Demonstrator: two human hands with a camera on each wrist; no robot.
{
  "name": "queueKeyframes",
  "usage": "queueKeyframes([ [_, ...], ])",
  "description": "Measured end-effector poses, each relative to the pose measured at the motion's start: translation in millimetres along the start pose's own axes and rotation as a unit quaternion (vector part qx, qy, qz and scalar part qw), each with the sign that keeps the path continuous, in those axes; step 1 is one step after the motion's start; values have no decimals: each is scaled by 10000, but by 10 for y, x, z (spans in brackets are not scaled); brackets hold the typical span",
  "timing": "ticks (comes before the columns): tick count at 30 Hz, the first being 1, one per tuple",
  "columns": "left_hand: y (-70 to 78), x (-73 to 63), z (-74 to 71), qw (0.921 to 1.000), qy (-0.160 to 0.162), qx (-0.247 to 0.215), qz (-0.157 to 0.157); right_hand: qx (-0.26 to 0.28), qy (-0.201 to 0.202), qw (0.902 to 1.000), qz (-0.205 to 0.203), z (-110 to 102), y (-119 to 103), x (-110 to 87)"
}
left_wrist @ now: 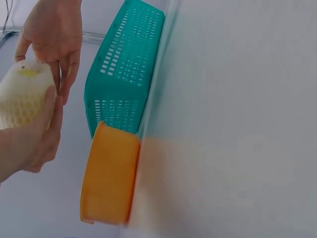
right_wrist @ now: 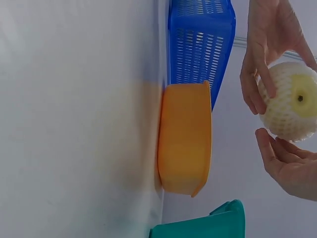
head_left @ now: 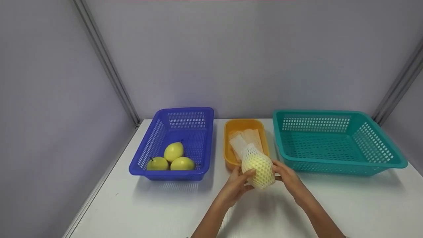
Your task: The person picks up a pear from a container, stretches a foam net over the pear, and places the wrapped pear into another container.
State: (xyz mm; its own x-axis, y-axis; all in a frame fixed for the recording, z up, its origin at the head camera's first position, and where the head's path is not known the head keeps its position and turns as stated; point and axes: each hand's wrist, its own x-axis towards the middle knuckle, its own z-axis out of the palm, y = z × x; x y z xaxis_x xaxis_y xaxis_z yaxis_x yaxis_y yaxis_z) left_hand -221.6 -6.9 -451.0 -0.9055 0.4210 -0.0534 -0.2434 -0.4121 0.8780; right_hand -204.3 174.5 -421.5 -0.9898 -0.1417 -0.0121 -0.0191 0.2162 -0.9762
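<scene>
A yellow-green pear in a white foam net [head_left: 259,168] is held up in front of the orange bin, the net's loose end gathered at its top. My left hand [head_left: 235,186] grips it from the left, thumb across the front and fingers curled round it. On its other side, my right hand [head_left: 290,181] has loosely extended fingers right at the net. In the right wrist view, the round end of the pear [right_wrist: 303,95] shows bare through the net's opening. Behind the hands, the orange bin [head_left: 228,145] contains several flattened foam nets [head_left: 253,136].
Left of the bin stands a blue basket [head_left: 207,145] with three yellow-green pears [head_left: 174,151] grouped at its near end. A teal basket [head_left: 333,162] stands to the right. Grey panels [head_left: 211,59] wall off the back and sides of the white table [head_left: 158,211].
</scene>
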Motion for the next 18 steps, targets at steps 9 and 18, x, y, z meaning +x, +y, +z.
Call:
queueKeyframes([
  [9,69,58,89,9720,172,2329,250,-415,-345,9985,37,-105,-48,30],
  [18,42,190,253,9214,406,3732,1004,-622,-401,9973,39,-179,-53,87],
])
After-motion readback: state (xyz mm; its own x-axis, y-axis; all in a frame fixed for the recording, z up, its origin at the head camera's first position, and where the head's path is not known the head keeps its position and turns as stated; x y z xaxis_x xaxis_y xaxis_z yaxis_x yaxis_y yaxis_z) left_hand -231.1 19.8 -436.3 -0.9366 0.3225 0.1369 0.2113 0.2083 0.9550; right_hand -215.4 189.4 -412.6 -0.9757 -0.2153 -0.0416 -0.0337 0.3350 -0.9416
